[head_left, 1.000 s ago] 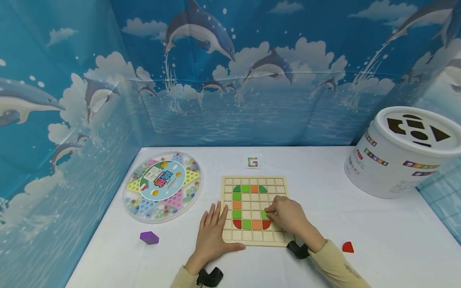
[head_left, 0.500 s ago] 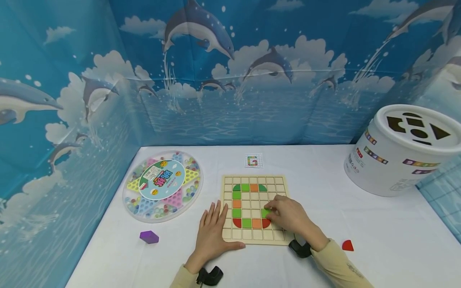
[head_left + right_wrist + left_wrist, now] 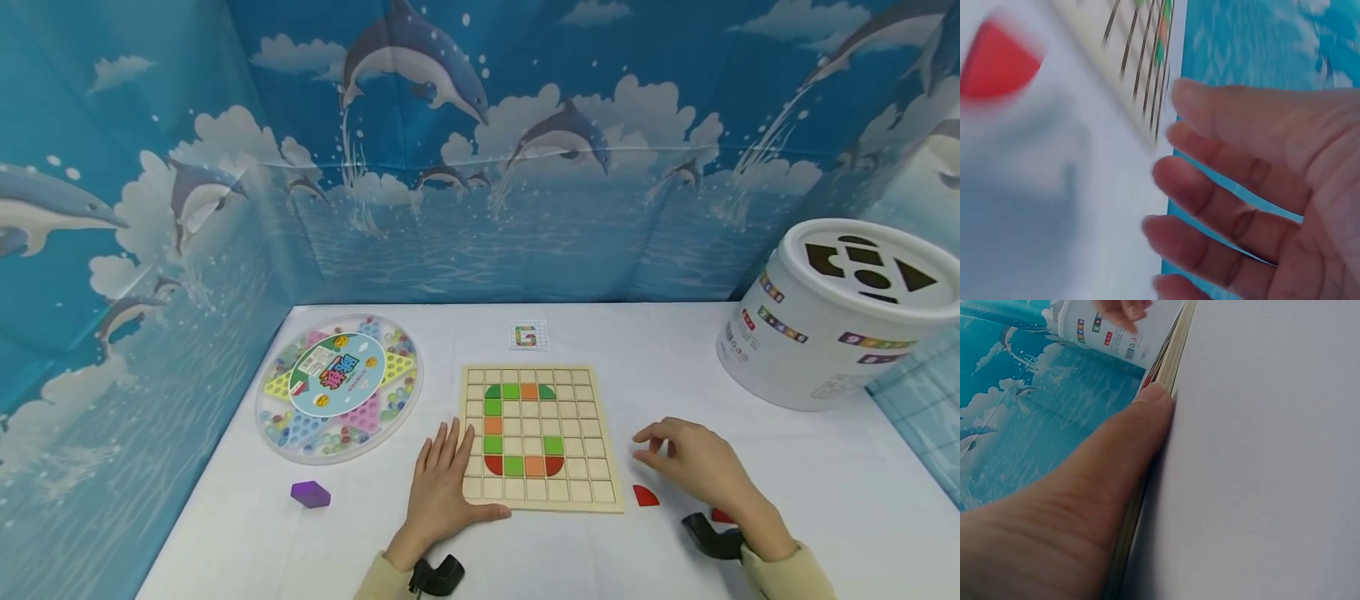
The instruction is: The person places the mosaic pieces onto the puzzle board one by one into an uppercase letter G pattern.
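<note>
A wooden grid board (image 3: 588, 467) lies mid-table with green, orange and red pieces forming an open ring in its cells. My left hand (image 3: 442, 483) rests flat along the board's left side, fingers spread. Its thumb (image 3: 1129, 434) lies against the front edge in the left wrist view. Right of the board hovers my right hand (image 3: 693, 458), fingers loosely bent and nothing between them. Below its fingertips lies a red quarter-round piece (image 3: 646, 496); a second red piece (image 3: 722, 516) is partly hidden under the wrist. A green square (image 3: 552, 446) sits above the board's lower right red corner.
A small pattern card (image 3: 528, 336) lies behind the board. At left are a round Chinese checkers set (image 3: 412, 400) with marbles and a purple block (image 3: 311, 494). A large white bucket (image 3: 817, 350) with a shape-cut lid stands at the back right.
My right hand has let go of the green square and moved right, off the board. The red piece beside the board, hidden before, now shows. My left hand has stayed in place.
</note>
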### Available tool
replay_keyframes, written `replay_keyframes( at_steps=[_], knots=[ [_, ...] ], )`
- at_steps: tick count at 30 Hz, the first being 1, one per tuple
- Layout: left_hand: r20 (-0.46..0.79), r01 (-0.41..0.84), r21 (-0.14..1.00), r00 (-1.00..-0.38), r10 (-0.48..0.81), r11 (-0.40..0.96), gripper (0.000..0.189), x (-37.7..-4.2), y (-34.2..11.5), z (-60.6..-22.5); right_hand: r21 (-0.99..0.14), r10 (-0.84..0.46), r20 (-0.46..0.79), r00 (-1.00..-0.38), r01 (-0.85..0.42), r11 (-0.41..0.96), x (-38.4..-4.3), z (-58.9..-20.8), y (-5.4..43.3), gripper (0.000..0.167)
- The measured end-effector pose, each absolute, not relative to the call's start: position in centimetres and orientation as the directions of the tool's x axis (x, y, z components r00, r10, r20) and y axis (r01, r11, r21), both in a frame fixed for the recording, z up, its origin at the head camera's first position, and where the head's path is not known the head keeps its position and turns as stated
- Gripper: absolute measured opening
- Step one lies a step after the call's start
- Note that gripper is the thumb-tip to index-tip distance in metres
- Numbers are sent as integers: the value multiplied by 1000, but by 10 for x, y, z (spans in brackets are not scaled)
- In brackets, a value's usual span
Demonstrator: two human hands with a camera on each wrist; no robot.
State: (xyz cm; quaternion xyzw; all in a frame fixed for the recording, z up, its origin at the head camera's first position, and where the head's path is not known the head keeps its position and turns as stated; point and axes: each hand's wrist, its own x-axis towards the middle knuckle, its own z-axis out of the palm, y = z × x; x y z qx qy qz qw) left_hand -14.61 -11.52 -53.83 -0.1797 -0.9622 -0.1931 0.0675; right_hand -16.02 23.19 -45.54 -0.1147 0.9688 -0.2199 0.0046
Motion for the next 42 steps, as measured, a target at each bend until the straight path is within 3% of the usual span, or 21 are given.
replay_keyframes(
  at_steps=[7,12,22,34,42],
  knots=[
    [186,366,351,-929,319,862,120,-146,-115,-537,-413,-131,-305,-943,7,911,-147,-457,286,40],
    [177,362,345,-931,319,866,120,-146,-115,-537,-429,-92,-429,-899,113,896,-140,-468,305,49],
    [190,366,347,-929,318,864,120,-147,-116,-537,-469,-109,-354,-929,76,880,-134,-478,310,28],
    [200,376,351,-925,324,857,122,-148,-114,-540,-449,-81,-316,-945,74,891,-136,-478,302,40],
    [188,363,356,-931,314,861,121,-146,-114,-536,-495,-130,-329,-935,54,867,-136,-478,305,29]
  ],
)
